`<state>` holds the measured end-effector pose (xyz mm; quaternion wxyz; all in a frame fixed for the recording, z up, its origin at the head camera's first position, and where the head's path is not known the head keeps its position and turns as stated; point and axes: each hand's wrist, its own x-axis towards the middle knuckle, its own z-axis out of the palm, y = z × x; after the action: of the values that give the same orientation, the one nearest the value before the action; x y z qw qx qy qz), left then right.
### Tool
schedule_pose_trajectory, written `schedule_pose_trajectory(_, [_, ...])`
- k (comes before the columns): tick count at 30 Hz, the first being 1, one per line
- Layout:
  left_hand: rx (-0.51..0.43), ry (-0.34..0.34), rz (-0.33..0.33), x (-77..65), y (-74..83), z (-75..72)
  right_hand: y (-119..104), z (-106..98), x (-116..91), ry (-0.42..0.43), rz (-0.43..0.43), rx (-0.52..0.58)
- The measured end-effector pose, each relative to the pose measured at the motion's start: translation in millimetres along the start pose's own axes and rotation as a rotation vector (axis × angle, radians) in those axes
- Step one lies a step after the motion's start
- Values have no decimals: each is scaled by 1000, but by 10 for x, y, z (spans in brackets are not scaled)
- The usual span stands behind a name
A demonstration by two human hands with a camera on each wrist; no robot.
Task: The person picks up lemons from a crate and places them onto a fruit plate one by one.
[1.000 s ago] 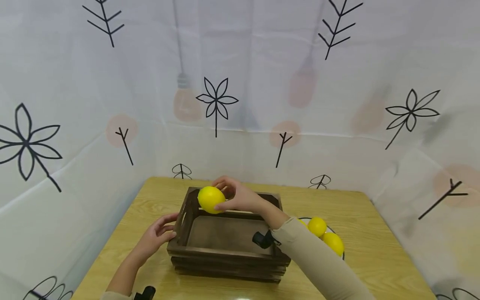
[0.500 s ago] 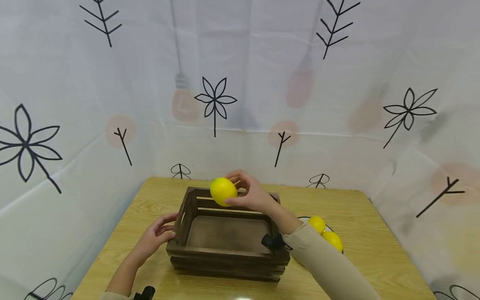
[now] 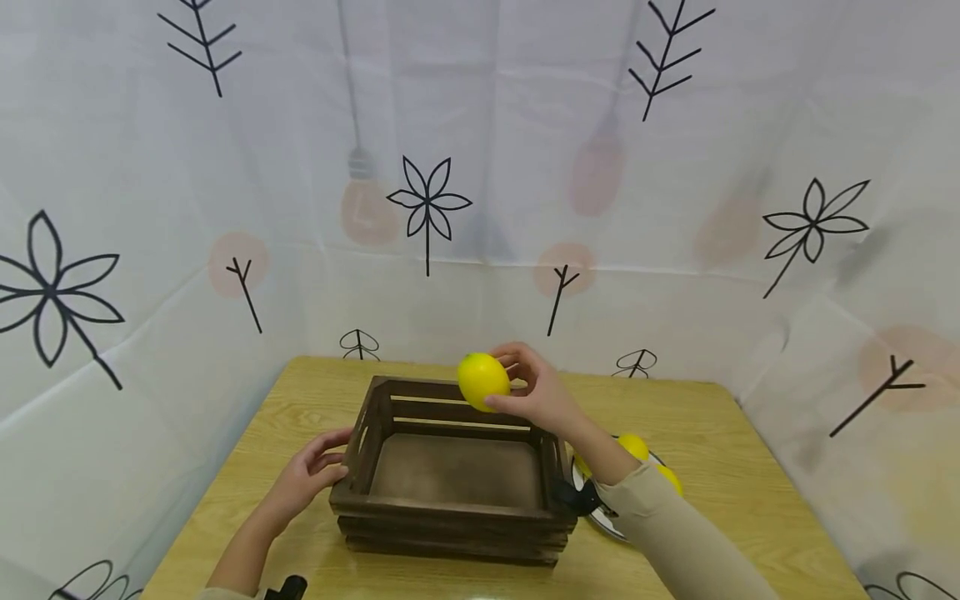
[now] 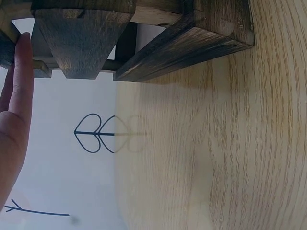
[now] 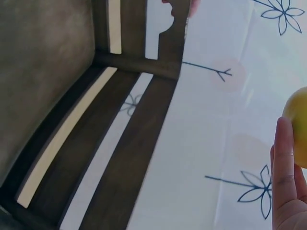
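My right hand holds a yellow lemon between thumb and fingers, above the back right part of a dark brown wooden crate. At the edge of the right wrist view, part of the lemon shows beside the fingers. My left hand rests against the crate's left end, thumb near the front corner. In the left wrist view, a straight finger reaches up to the slats. The bare crate floor is visible from above.
Right of the crate, partly behind my right forearm, stands a white dark-rimmed plate with several lemons. Everything stands on a light wood table. A white patterned cloth hangs behind and at both sides.
My right hand has moved to the right over the crate, carrying the lemon from its back left toward its back right. The left hand stays at the crate's left end.
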<state>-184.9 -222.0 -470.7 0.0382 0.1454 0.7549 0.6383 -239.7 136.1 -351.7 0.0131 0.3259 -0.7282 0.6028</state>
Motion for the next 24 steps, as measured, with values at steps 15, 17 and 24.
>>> schedule_pose_trajectory(15, [8,1,-3,-12,-1,1,123,-276,-278,86,56,-39])
schedule_pose_trajectory(17, [7,0,4,-10,-1,0,135,-314,-314,96,63,-47])
schedule_pose_trajectory(24, [6,-4,22,-6,-5,-11,209,-433,-443,140,80,-110])
